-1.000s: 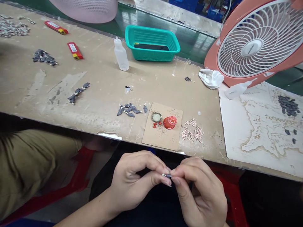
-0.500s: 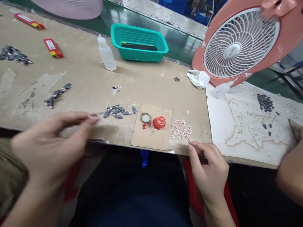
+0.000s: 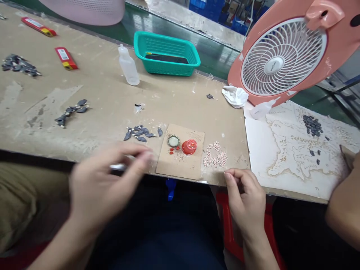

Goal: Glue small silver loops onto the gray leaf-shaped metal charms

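Grey pieces (image 3: 140,132) lay in a loose cluster on the table (image 3: 174,101), ahead and slightly left of the left hand's (image 3: 105,182) fingertips, the nearer of the 2 hands on my feed; most had their long axes running sideways, roughly along the table edge. That hand was blurred, thumb and forefinger close together, and I could not tell whether anything sat between them. The right hand (image 3: 247,195) had its fingertips drawn together just short of the beads (image 3: 216,161), a pale speck at the tip; whether it was held, I could not tell. The pieces looked dark and leaf-shaped, some with pale ends; the beads were tiny, pinkish, spread in a ragged ring beside the card (image 3: 180,168).
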Motion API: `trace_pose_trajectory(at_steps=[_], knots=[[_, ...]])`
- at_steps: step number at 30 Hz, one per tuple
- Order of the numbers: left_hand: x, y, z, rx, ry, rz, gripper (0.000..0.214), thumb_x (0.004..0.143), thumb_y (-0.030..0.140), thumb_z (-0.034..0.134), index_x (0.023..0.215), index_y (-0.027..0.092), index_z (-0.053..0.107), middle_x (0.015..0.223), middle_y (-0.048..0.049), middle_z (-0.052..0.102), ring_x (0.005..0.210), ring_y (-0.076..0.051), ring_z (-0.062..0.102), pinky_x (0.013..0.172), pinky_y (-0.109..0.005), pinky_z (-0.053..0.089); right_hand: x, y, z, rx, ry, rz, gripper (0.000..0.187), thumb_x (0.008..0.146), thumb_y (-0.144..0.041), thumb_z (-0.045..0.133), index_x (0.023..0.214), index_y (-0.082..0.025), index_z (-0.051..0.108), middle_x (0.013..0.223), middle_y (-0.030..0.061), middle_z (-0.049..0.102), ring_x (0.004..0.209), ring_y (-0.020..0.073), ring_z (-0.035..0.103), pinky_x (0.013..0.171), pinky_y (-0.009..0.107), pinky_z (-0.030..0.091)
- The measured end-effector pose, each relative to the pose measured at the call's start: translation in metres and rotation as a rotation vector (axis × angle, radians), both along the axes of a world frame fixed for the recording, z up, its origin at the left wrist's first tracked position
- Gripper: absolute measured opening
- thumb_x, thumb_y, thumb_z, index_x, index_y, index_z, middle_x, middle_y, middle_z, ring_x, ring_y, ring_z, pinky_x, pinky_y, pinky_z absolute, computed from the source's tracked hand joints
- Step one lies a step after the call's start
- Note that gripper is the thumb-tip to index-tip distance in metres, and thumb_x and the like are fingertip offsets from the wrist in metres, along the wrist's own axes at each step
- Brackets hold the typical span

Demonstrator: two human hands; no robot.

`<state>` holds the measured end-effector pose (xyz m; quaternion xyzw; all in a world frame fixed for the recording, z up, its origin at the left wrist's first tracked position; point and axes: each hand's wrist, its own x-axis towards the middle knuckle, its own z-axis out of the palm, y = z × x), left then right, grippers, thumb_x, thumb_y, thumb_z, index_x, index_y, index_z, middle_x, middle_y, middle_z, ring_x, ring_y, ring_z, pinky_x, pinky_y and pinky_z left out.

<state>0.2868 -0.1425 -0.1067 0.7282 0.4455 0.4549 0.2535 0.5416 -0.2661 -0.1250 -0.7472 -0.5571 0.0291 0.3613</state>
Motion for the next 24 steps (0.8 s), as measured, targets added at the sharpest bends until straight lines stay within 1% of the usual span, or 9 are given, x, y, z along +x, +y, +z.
trace_pose_trajectory(at_steps=[1,3,6,10,13,15,18,21,24], knots=[[0.015,-0.01,0.004,0.023,-0.009,-0.149,0.013,0.085,0.011,0.074,0.092,0.021,0.072,0.089,0.0045,0.072,0.079,-0.009,0.065,0.074,-0.019,0.051,-0.006,-0.002,0.004,-0.008,0.093,0.029,0.014,0.099,-0.029,0.054,0.092,-0.022,0.063,0.084,0.0001,0.063,0.078,0.015,0.059,0.071,0.028,0.048],[0.039,-0.025,0.008,-0.012,-0.049,-0.379,0.012,0.085,0.009,0.073,0.092,0.019,0.071,0.09,0.0023,0.073,0.084,-0.01,0.068,0.081,-0.019,0.053,-0.018,-0.006,0.014,-0.042,0.354,0.101,0.013,0.1,-0.029,0.053,0.092,-0.024,0.062,0.083,-0.002,0.061,0.077,0.0123,0.057,0.069,0.023,0.047],[0.056,-0.032,0.01,0.008,-0.135,-0.568,0.016,0.088,0.009,0.071,0.101,0.017,0.07,0.094,-0.0018,0.075,0.088,-0.012,0.07,0.082,-0.021,0.055,-0.033,-0.008,0.027,-0.099,0.656,0.225,0.012,0.1,-0.03,0.054,0.093,-0.025,0.062,0.082,-0.0037,0.059,0.076,0.0101,0.056,0.068,0.02,0.047],[0.056,-0.032,0.006,0.078,-0.173,-0.621,0.015,0.089,0.004,0.067,0.098,0.016,0.069,0.089,-0.0032,0.075,0.082,-0.014,0.07,0.076,-0.023,0.056,-0.043,-0.005,0.034,-0.151,0.822,0.302,0.014,0.1,-0.031,0.054,0.091,-0.025,0.063,0.081,-0.0039,0.06,0.077,0.0093,0.057,0.071,0.018,0.049],[0.052,-0.035,0.002,0.144,-0.185,-0.576,0.018,0.085,0.0,0.069,0.096,0.014,0.069,0.088,-0.0042,0.075,0.079,-0.015,0.07,0.073,-0.024,0.056,-0.045,-0.002,0.033,-0.153,0.872,0.315,0.016,0.1,-0.033,0.056,0.088,-0.025,0.064,0.077,-0.0045,0.061,0.072,0.0082,0.057,0.067,0.016,0.049],[0.051,-0.038,0.002,0.114,-0.23,-0.54,0.017,0.084,-0.001,0.07,0.093,0.013,0.069,0.086,-0.0045,0.075,0.077,-0.014,0.07,0.072,-0.023,0.056,-0.047,-0.002,0.031,-0.125,0.844,0.309,0.014,0.099,-0.032,0.057,0.089,-0.025,0.065,0.077,-0.0045,0.062,0.071,0.008,0.058,0.066,0.016,0.049],[0.05,-0.042,0.005,-0.201,-0.378,-0.482,0.008,0.086,0.008,0.072,0.083,0.015,0.071,0.079,-0.0019,0.073,0.072,-0.011,0.068,0.066,-0.018,0.054,-0.049,-0.002,0.028,-0.002,0.658,0.264,0.005,0.095,-0.023,0.062,0.094,-0.025,0.067,0.083,-0.0034,0.062,0.076,0.0085,0.059,0.066,0.018,0.05],[0.05,-0.045,0.007,-0.591,-0.521,-0.453,0.009,0.086,0.019,0.075,0.077,0.018,0.073,0.074,0.0005,0.07,0.062,-0.008,0.062,0.056,-0.016,0.049,-0.05,0.0,0.029,0.155,0.433,0.328,0.016,0.089,-0.011,0.066,0.1,-0.022,0.068,0.087,-0.0016,0.063,0.077,0.0093,0.06,0.066,0.02,0.05],[0.049,-0.046,0.006,-0.833,-0.615,-0.474,0.009,0.083,0.022,0.077,0.076,0.018,0.075,0.072,0.0005,0.068,0.056,-0.006,0.056,0.052,-0.016,0.047,-0.051,0.005,0.031,0.248,0.275,0.43,0.026,0.085,0.0,0.066,0.105,-0.017,0.068,0.088,0.0005,0.065,0.078,0.0108,0.061,0.065,0.024,0.052]])
